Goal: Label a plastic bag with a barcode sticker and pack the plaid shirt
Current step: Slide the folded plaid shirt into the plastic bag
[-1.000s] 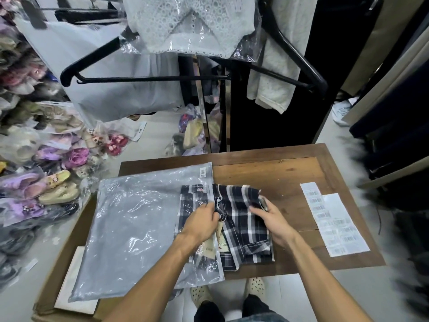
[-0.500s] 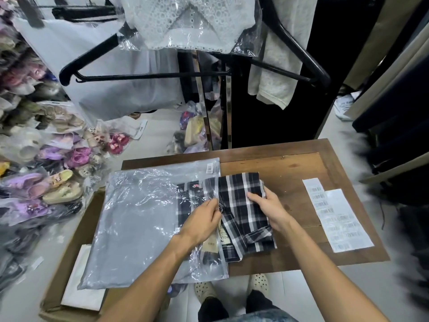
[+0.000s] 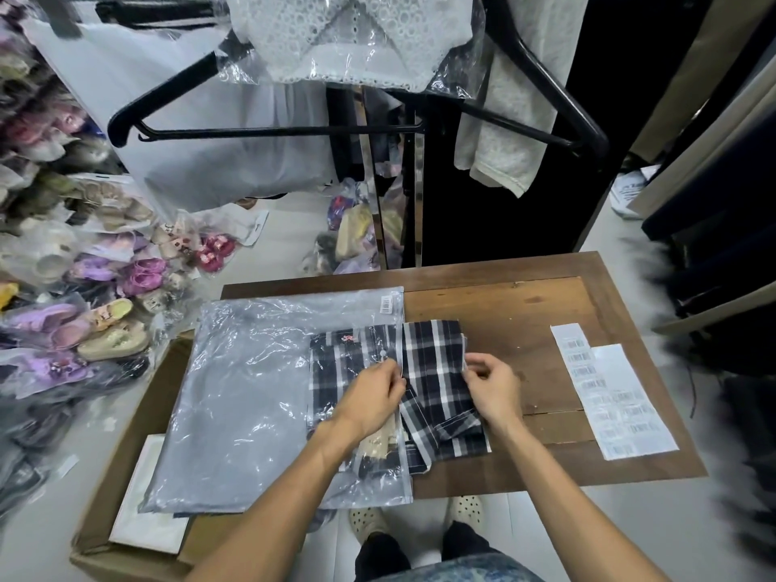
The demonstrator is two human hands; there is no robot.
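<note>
Plaid shirt (image 3: 436, 384) lies between both hands, half inside the plastic bag (image 3: 260, 396). Left hand (image 3: 371, 396) pinches the bag's open edge; right hand (image 3: 493, 382) pinches the shirt's edge. Barcode sticker (image 3: 386, 304) sits on the bag's corner beyond the left hand.

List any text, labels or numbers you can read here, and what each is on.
None is legible.
Barcode sticker on the clear plastic bag: too small to read.
White barcode label sheets on the brown wooden table: print blurred.
Red mark on the dark plaid shirt: unreadable.
</note>
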